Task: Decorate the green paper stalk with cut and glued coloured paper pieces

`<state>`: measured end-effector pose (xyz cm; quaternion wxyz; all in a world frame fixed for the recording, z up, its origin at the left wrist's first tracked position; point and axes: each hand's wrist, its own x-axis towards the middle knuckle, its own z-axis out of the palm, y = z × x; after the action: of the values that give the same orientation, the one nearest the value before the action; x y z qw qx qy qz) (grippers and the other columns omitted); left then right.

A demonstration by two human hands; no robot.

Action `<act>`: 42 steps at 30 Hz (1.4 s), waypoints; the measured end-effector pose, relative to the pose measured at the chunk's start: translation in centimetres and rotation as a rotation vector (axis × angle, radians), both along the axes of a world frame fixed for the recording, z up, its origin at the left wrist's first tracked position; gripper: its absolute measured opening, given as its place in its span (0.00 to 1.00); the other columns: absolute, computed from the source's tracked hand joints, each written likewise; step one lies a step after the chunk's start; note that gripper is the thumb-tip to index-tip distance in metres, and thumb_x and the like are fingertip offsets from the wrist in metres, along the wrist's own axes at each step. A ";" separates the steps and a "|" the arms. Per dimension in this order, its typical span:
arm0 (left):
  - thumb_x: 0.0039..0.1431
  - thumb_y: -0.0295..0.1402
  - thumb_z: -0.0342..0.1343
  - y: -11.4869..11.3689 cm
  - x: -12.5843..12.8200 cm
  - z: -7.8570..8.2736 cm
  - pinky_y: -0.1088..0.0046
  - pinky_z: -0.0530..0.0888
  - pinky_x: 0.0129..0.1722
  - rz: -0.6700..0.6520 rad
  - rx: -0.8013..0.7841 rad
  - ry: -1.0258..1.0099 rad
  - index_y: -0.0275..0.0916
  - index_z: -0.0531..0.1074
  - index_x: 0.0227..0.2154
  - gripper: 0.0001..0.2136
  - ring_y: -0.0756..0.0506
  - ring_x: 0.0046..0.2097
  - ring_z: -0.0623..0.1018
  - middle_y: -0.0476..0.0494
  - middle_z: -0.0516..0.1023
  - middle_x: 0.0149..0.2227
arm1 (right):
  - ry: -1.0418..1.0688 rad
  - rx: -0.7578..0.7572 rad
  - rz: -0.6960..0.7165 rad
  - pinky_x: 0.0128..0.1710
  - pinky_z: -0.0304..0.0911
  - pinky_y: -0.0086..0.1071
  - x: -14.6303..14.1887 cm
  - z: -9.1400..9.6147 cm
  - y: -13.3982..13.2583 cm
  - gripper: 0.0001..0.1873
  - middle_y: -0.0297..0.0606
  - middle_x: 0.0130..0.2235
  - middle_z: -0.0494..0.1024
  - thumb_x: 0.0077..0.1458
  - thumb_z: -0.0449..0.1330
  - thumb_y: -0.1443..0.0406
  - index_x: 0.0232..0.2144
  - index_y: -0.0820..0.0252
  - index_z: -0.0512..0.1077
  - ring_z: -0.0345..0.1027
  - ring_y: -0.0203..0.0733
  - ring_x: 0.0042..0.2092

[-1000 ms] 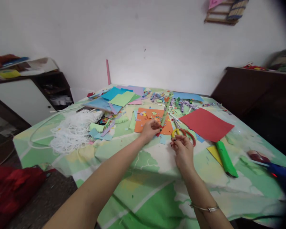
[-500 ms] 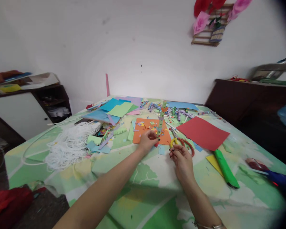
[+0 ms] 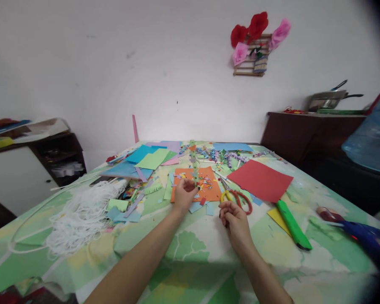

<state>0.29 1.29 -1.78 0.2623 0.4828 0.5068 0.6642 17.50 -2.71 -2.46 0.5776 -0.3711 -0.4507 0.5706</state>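
My left hand (image 3: 184, 195) is closed, its thumb and fingers pinching the lower end of a narrow green paper strip (image 3: 194, 164). The strip stands upright, with small orange and grey cut-outs along it. Under it lies an orange paper sheet (image 3: 180, 196) strewn with coloured paper scraps. A small red paper piece (image 3: 203, 201) rests near that sheet's front edge. My right hand (image 3: 234, 220) is closed with curled fingers; whether they hold anything small is hidden. Just beyond those fingers lie scissors (image 3: 247, 202) with yellow and orange-red handles.
A red paper sheet (image 3: 259, 179), a green tube-like object (image 3: 294, 226) and a blue glue gun (image 3: 364, 236) lie to the right. On the left are a heap of white string (image 3: 79, 217) and stacked coloured papers (image 3: 152, 158). Curled paper strips (image 3: 229, 158) lie at the back.
The view has tilted up. My left hand has shifted slightly left with the strip, baring the red piece by its thumb. My right hand stays curled beside the scissors.
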 end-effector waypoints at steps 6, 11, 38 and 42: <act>0.40 0.31 0.62 -0.5 -3.0 1.2 0.73 0.71 0.33 0.095 -0.036 0.148 0.39 0.64 0.25 0.11 0.50 0.29 0.73 0.52 0.71 0.25 | -0.043 0.017 0.044 0.17 0.44 0.24 -0.2 0.4 -0.3 0.13 0.27 0.16 0.65 0.28 0.49 0.69 0.22 0.61 0.68 0.51 0.29 0.16; 0.37 0.30 0.60 -1.2 -8.1 1.3 0.72 0.71 0.33 0.207 -0.096 0.267 0.39 0.66 0.24 0.09 0.49 0.29 0.73 0.52 0.72 0.24 | -0.069 0.026 0.068 0.17 0.46 0.24 -0.2 0.4 -0.3 0.14 0.28 0.17 0.66 0.28 0.48 0.69 0.22 0.61 0.68 0.54 0.30 0.17; 0.41 0.32 0.57 -1.6 -10.8 0.3 0.73 0.66 0.30 0.240 -0.322 0.677 0.40 0.65 0.21 0.05 0.47 0.28 0.73 0.50 0.72 0.22 | -1.410 0.346 -0.472 0.37 0.60 0.35 15.0 8.3 8.1 0.08 0.41 0.37 0.77 0.46 0.55 0.66 0.31 0.59 0.72 0.70 0.47 0.39; 0.42 0.31 0.57 -1.2 -10.6 0.2 0.74 0.65 0.30 0.220 -0.344 0.711 0.40 0.65 0.22 0.06 0.48 0.28 0.73 0.51 0.72 0.23 | -1.563 -0.024 -0.405 0.38 0.60 0.36 18.5 8.5 12.6 0.11 0.49 0.41 0.75 0.50 0.58 0.67 0.38 0.66 0.71 0.68 0.52 0.45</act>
<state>-10.30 0.09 -1.62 0.0749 0.5743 0.7182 0.3856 36.05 9.92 6.05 0.1839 -0.7434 -0.6421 0.0351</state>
